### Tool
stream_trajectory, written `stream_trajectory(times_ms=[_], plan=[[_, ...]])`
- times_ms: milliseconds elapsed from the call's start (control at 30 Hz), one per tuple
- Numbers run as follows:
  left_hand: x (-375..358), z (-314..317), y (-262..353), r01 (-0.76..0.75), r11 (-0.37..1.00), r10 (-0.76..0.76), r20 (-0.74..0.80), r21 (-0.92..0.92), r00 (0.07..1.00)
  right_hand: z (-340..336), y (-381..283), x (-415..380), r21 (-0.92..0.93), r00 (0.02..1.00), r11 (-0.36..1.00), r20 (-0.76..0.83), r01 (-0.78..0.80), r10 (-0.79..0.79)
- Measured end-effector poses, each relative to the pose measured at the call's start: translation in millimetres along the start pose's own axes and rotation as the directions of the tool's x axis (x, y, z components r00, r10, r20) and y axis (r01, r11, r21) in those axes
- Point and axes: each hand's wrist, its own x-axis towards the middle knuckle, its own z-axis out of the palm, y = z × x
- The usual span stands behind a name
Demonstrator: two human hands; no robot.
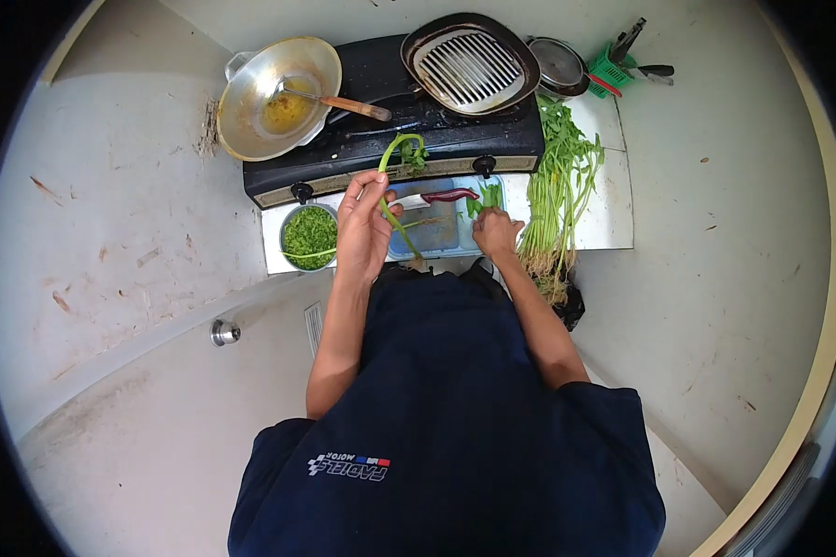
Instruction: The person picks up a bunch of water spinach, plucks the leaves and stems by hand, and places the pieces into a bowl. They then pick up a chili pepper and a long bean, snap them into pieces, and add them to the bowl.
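Observation:
Between the thumb and fingers of my left hand (364, 227) is a green celery stalk (384, 160), its leafy top bent over to the right. The stalk's lower end slants down over a blue cutting board (425, 232). My right hand (498, 230) is closed at the board's right side, with its fingertips on some cut celery leaves (490, 196); the hand partly hides them. Between the two hands lies a knife (448, 196) with a dark red handle, its blade pointing left toward my left hand.
A bowl of chopped greens (308, 234) stands at the left, and a bunch of rooted celery (557, 186) lies at the right. Behind is a black stove (381, 139) with a wok (241, 111) and a grill pan (471, 63). A green basket (609, 70) holds utensils.

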Motion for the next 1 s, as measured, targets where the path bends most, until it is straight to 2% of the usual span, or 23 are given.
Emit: stream_trajectory(times_ms=[33,133,233,333,433,533,833,933,1000], plan=[[0.3,-0.9,0.4,-0.003,1.0,0.003,0.002,-0.015,1.0,-4.4,-2.0,-0.9,0.004,1.0,1.0,0.001,0.003,-0.003],[0.9,-5.7,1.5,-0.008,1.0,0.008,0.014,-0.026,1.0,-5.7,-2.0,4.4,0.22,0.995,0.973,-0.064,-0.064,0.08],[1.7,-9.6,1.6,-0.02,0.999,0.02,0.01,-0.026,1.0,0.2,1.7,18.8,0.547,0.993,0.836,-0.075,-0.032,0.087],[0.5,-9.3,4.2,-0.015,0.999,0.014,-0.016,-0.041,1.0,0.8,-0.5,26.1,0.468,0.98,0.871,-0.187,0.151,-0.069],[0.1,-13.2,8.0,-0.029,0.998,0.028,-0.013,-0.056,1.0,2.5,-6.4,31.0,0.364,0.961,0.9,-0.221,0.241,-0.167],[-0.3,-20.4,14.4,-0.045,0.997,0.044,-0.008,-0.069,0.999,6.2,-11.7,31.8,0.248,0.968,0.948,-0.204,0.198,-0.148],[-3.1,-39.4,33.6,-0.068,0.994,0.064,-0.043,-0.086,0.997,14.7,-45.8,31.1,0.094,0.953,0.97,-0.23,0.226,-0.199],[-1.0,-43.7,38.3,-0.063,0.996,0.06,-0.05,-0.065,0.997,14.6,-54.7,31.7,0.123,0.957,0.967,-0.214,0.224,-0.195],[0.8,-45.3,42.5,-0.061,0.997,0.06,-0.028,-0.052,0.998,12.6,-55.6,27.8,0.17,0.956,0.968,-0.26,0.183,-0.135]])
